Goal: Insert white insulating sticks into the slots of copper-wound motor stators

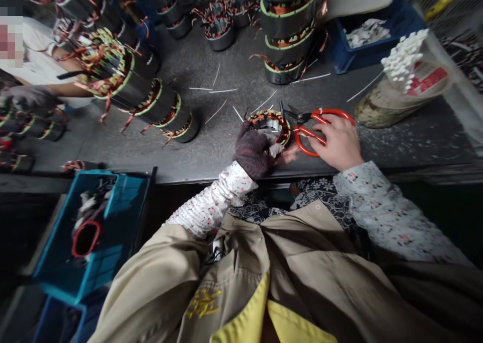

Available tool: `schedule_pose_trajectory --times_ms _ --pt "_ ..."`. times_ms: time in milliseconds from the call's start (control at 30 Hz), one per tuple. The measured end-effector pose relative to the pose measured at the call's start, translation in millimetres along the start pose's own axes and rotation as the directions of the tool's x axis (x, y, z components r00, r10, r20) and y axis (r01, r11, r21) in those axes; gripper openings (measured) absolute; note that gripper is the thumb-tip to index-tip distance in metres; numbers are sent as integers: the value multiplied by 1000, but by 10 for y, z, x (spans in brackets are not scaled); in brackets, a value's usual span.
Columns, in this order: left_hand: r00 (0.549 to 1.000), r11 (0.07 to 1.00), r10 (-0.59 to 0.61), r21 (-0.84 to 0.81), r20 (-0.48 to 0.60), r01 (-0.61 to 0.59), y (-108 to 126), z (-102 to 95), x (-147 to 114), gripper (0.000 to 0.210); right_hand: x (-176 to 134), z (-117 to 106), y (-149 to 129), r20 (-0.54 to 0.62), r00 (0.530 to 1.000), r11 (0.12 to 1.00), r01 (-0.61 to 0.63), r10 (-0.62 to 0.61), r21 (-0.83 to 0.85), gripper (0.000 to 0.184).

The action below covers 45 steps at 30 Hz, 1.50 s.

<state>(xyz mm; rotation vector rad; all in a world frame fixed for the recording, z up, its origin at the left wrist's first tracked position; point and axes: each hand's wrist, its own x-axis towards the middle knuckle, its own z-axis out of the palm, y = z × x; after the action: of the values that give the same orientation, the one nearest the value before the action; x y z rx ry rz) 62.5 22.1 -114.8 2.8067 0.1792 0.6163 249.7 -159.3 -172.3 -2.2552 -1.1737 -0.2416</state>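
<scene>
My left hand (pixel 254 149), in a dark knit glove with pale wrapping on a fingertip, grips a motor stator (pixel 286 132) by its near left side. Copper windings and a light green rim show around the stator's ring, which rests on the workbench. Bare and closed, my right hand (pixel 337 142) holds a pair of red-handled scissors (pixel 341 112). Their dark blades point left, with the tips beside the far right rim of the stator. Several thin white strips (pixel 224 90) lie scattered on the bench just beyond.
Stacked stators (pixel 145 99) lean at left; another stack (pixel 289 36) stands at the back. At right are a container of white sticks (pixel 403 81) and a blue bin (pixel 354 56). A teal crate (pixel 128 222) sits below the bench edge. A co-worker's gloved hand (pixel 28 99) is at far left.
</scene>
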Motion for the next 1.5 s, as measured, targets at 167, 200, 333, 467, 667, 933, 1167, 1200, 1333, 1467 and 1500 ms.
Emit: schedule_pose_trajectory --times_ms 167,200,333,467,667,933,1167,1200,1333,1467,1500 --pt "975 974 209 113 -82 -199 44 79 -171 26 -97 -288 -336 -303 952 949 135 -45 284 35" --pt "972 971 225 100 -69 -218 27 61 -190 29 -126 -347 -433 -289 953 944 177 -94 278 35" --pt "980 991 113 -58 -166 -124 -45 -31 -333 44 -208 -448 -662 -23 982 980 187 -186 63 30" --pt "887 981 -140 -182 -440 65 89 -18 -661 46 -246 -352 -623 -1 997 996 83 -83 -19 31" --pt "890 899 436 15 -131 -438 500 -12 -698 18 -286 -255 -597 -79 989 992 123 -124 -16 38" --pt "987 986 147 -67 -65 -151 42 55 -157 35 -42 -179 -121 34 999 989 0 -5 145 23" --pt "946 976 220 62 -240 -211 200 -21 -313 21 -52 -280 -45 -206 971 993 -120 122 22 19" --pt "940 970 242 87 -241 -228 228 -39 -330 20 -62 -364 -17 -304 937 985 -172 174 34 20" --pt "934 959 277 125 -224 -254 255 -90 -331 19 47 -702 193 -458 819 922 -387 346 5 17" --pt "952 976 215 5 -219 -219 209 -94 -337 21 212 -917 389 -395 856 932 -362 334 3 10" --pt "959 979 195 -12 -206 -202 204 -88 -346 28 213 -956 390 -396 866 944 -330 305 5 10"
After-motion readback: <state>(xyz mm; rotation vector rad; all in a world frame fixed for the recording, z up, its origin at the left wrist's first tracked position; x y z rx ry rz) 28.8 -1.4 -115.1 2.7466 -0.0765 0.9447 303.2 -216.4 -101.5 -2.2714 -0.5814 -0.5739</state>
